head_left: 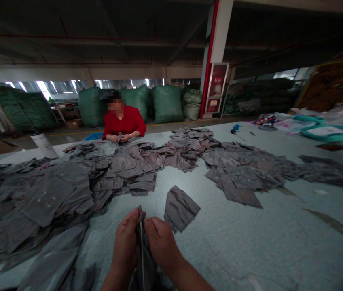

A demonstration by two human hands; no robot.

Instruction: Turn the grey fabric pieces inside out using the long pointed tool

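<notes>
Low in the view, my left hand [125,238] and my right hand [163,241] are close together, both closed on a grey fabric piece [149,264]. The fabric's tip pokes up between the fingers. A thin metal rod [142,252] runs lengthwise along the fabric between my hands, its lower end cut off by the frame. I cannot tell whether my fingers also press on the rod. Just beyond my right hand, a single flat grey fabric piece [181,207] lies on the pale table [220,238].
Heaped grey pieces [59,190] cover the left, with another pile [241,165] right of centre. Across the table a person in red [125,123] handles a small piece. A white bottle [44,146] stands far left. Blue-handled tool [235,128] and plastic-wrapped goods [326,129] lie farther right.
</notes>
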